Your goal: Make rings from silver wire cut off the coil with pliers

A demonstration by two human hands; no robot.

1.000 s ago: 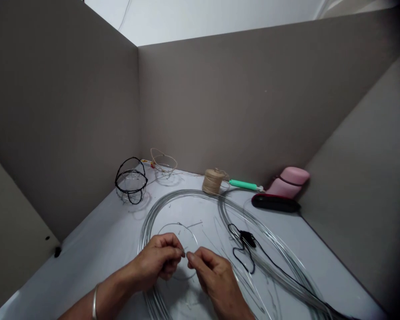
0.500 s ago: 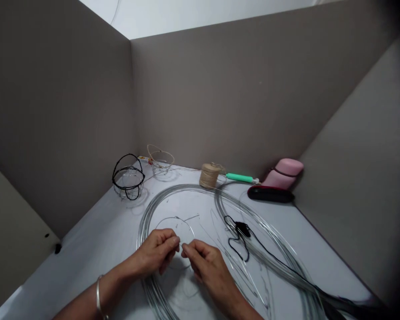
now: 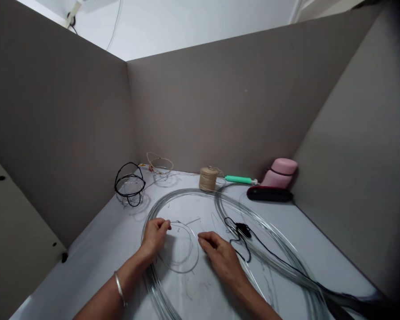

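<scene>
My left hand (image 3: pixel 156 236) is closed, its thumb and fingers pinching the upper left of a thin silver wire ring (image 3: pixel 196 263). The ring is held just above the white table, where its shadow shows. At the ring's right side, the thumb and index finger of my right hand (image 3: pixel 222 260) come together in a pinch on the wire. A small twisted join shows at the ring's top, beside a short loose piece of wire (image 3: pixel 192 221). Around my left hand and the ring curves a large coil of silver wire (image 3: pixel 166 198) lying on the table.
At the back left stand a black-wrapped wire frame (image 3: pixel 130 184) and a smaller wire frame (image 3: pixel 160 166). A twine spool (image 3: pixel 207 179), a green-handled tool (image 3: pixel 238 179), a pink bottle (image 3: pixel 280 173) and a black case (image 3: pixel 269 194) line the back. Black cord (image 3: pixel 243 230) lies over the coil. Grey panels enclose the table.
My hands have moved apart from their meeting point at the wire ring, left hand up and left, right hand to the right. More of the ring now shows between them. The view has tilted slightly.
</scene>
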